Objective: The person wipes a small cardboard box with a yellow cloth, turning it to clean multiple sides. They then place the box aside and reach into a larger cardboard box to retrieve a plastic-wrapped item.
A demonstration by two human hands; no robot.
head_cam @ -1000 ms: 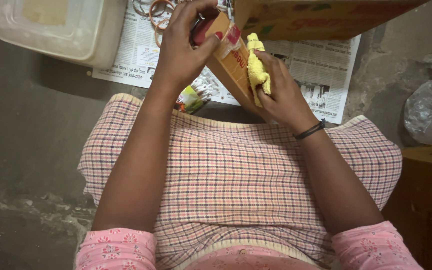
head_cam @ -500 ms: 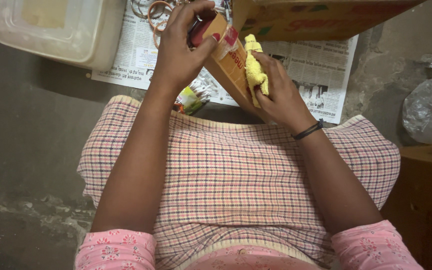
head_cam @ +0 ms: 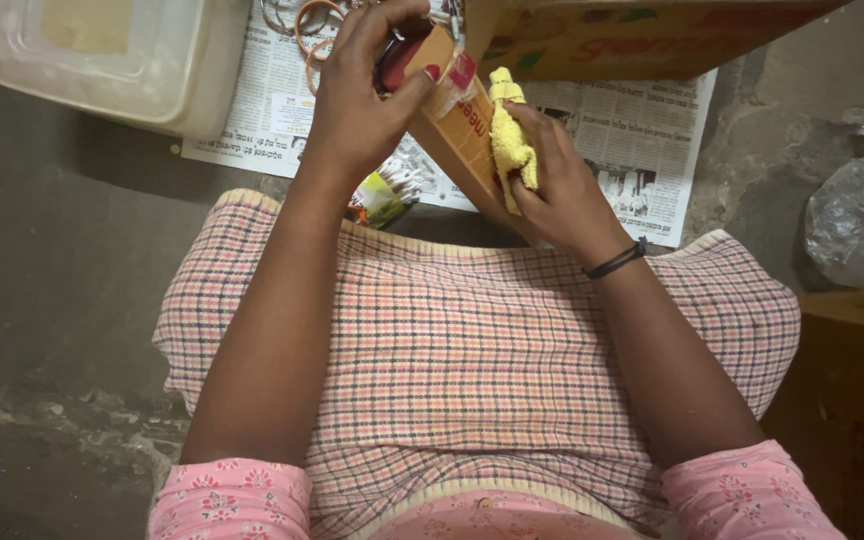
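My left hand (head_cam: 362,95) grips the top end of a long orange-brown carton (head_cam: 464,125) with a red patch, holding it tilted above my lap. My right hand (head_cam: 557,180) presses a bunched yellow cloth (head_cam: 508,140) against the carton's right side, fingers closed around the cloth. A black band sits on my right wrist. My checked skirt (head_cam: 472,350) fills the lower middle of the view.
A newspaper sheet (head_cam: 642,140) lies on the floor ahead, with a cardboard box (head_cam: 642,35) at top right, orange rings (head_cam: 312,25) at top, and a translucent plastic tub (head_cam: 122,60) at top left. A small green packet (head_cam: 382,195) lies below my left wrist. A crumpled plastic bag (head_cam: 857,220) sits at right.
My right hand with the yellow cloth has slid slightly up along the carton. My left hand keeps the same hold.
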